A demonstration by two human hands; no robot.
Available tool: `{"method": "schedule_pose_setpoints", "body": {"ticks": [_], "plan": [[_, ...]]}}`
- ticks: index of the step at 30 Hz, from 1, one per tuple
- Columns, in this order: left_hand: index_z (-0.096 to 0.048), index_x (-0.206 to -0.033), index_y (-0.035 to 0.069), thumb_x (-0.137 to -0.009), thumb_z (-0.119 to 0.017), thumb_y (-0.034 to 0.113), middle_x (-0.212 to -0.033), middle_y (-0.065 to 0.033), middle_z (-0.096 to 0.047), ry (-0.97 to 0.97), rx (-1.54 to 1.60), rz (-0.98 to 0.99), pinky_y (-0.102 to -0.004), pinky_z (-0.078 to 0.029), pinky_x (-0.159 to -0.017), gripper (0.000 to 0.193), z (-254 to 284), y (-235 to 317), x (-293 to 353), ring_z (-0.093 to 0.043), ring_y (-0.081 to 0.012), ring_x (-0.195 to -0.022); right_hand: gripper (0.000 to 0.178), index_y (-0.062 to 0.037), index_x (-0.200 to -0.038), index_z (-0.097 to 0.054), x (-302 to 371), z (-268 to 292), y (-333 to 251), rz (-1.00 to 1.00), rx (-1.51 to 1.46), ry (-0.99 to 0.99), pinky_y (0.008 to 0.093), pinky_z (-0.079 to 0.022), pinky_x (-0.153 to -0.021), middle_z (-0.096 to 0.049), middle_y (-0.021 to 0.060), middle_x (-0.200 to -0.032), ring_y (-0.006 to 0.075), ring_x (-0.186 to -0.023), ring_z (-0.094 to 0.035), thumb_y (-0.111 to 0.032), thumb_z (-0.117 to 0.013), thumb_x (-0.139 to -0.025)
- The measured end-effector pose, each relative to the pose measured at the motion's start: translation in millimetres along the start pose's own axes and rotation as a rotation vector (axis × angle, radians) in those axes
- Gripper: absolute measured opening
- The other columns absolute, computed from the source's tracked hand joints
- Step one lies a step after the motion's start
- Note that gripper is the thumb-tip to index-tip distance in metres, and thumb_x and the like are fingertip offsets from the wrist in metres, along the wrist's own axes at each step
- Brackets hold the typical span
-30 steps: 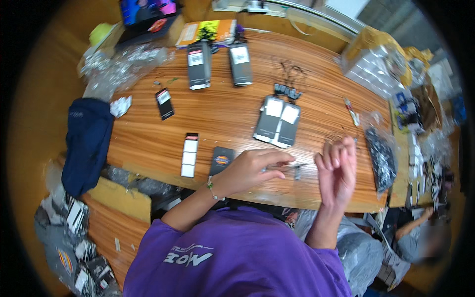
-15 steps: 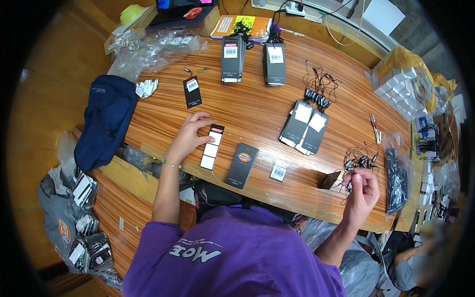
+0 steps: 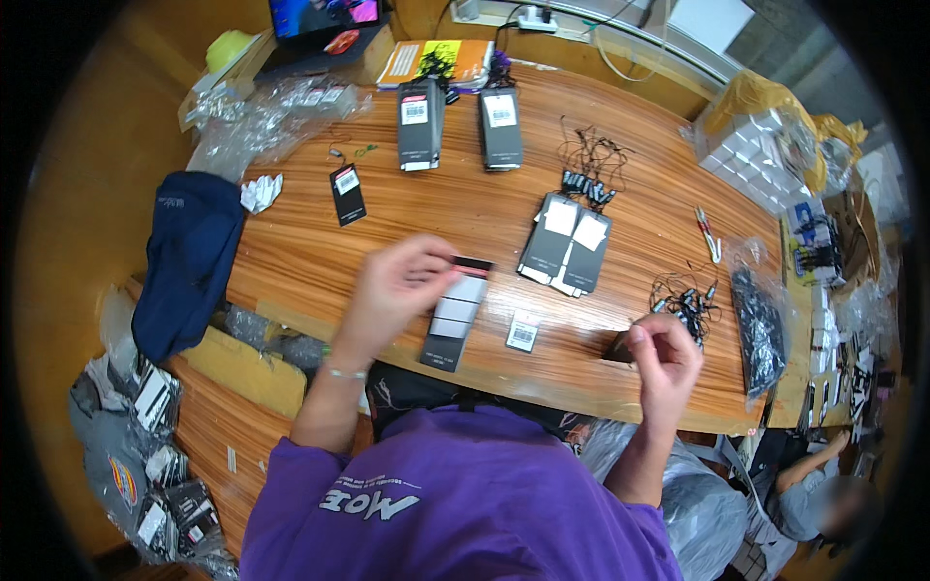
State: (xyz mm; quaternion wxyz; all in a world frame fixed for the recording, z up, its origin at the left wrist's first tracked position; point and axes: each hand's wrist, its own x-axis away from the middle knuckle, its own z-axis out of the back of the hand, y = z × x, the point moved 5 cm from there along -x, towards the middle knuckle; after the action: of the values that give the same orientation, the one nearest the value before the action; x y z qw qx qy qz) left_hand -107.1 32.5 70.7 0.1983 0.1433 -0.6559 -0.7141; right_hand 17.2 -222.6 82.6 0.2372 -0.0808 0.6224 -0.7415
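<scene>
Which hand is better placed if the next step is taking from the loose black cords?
Probably the right hand: it is beside the loose black cords, though whether it pinches anything is unclear. The left hand is farther, holding the white-panelled label strip.

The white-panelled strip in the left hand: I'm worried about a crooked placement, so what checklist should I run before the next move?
1. Strip gripped: ok; the left hand pinches the white-panelled strip near its dark top end.
2. Strip flat against the dark grey tag: cannot tell; they overlap in this view, but contact is unclear.
3. Small white label apart from the strip: ok; it lies to the right.
4. Right hand free: cannot tell; its fingertips are beside a small dark card.
5. Loose black cords sorted: not ok; they lie jumbled.
</scene>
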Motion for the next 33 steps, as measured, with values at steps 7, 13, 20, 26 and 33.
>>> {"method": "schedule_pose_setpoints", "body": {"ticks": [7, 13, 20, 26, 33], "plan": [[-0.060, -0.093, -0.004, -0.077, -0.064, 0.002, -0.083, -0.0070, -0.064, -0.203, -0.005, -0.125, -0.0188, -0.050, -0.064, 0.017, -104, 6, -10, -0.060, -0.0072, -0.073, 0.006, 0.0016, -0.069, -0.056, -1, -25, -16, 0.210, 0.270, 0.022, 0.0246, -0.038, -0.047, -0.054, 0.0072, -0.062, 0.0133, -0.050, -0.048, 0.000, -0.062, -0.072], [-0.061, -0.090, -0.005, -0.078, -0.063, 0.002, -0.082, -0.0063, -0.064, -0.291, 0.038, -0.139, -0.0191, -0.051, -0.062, 0.014, -119, 14, -7, -0.060, -0.0075, -0.072, 0.006, 0.0011, -0.070, -0.057, 1, -20, -11, 0.226, 0.291, 0.084, 0.0254, -0.038, -0.045, -0.053, 0.0075, -0.061, 0.0144, -0.049, -0.049, 0.000, -0.063, -0.071], [-0.062, -0.091, -0.004, -0.078, -0.063, 0.002, -0.083, -0.0072, -0.064, -0.311, -0.033, -0.191, -0.0213, -0.052, -0.064, 0.015, -117, 21, -4, -0.062, -0.0101, -0.074, 0.007, 0.0014, -0.069, -0.056, 3, -22, -13, 0.313, 0.306, 0.137, 0.0252, -0.037, -0.045, -0.053, 0.0076, -0.060, 0.0144, -0.049, -0.048, 0.002, -0.062, -0.071], [-0.062, -0.092, -0.002, -0.078, -0.062, 0.004, -0.085, -0.0089, -0.064, -0.347, -0.170, -0.314, -0.0240, -0.052, -0.065, 0.015, -115, 29, -6, -0.063, -0.0140, -0.075, 0.006, 0.0027, -0.070, -0.056, 1, -22, 1, 0.140, 0.106, 0.091, 0.0230, -0.037, -0.048, -0.054, 0.0054, -0.061, 0.0097, -0.052, -0.046, 0.001, -0.061, -0.074], [-0.061, -0.091, 0.001, -0.076, -0.062, 0.006, -0.087, -0.0099, -0.064, -0.319, -0.305, -0.521, -0.0289, -0.050, -0.067, 0.015, -120, 32, -2, -0.062, -0.0226, -0.076, 0.006, 0.0021, -0.073, -0.058, 2, -16, 16, 0.028, -0.033, 0.065, 0.0221, -0.039, -0.062, -0.056, 0.0050, -0.073, 0.0093, -0.068, -0.049, -0.002, -0.062, -0.076]]}}
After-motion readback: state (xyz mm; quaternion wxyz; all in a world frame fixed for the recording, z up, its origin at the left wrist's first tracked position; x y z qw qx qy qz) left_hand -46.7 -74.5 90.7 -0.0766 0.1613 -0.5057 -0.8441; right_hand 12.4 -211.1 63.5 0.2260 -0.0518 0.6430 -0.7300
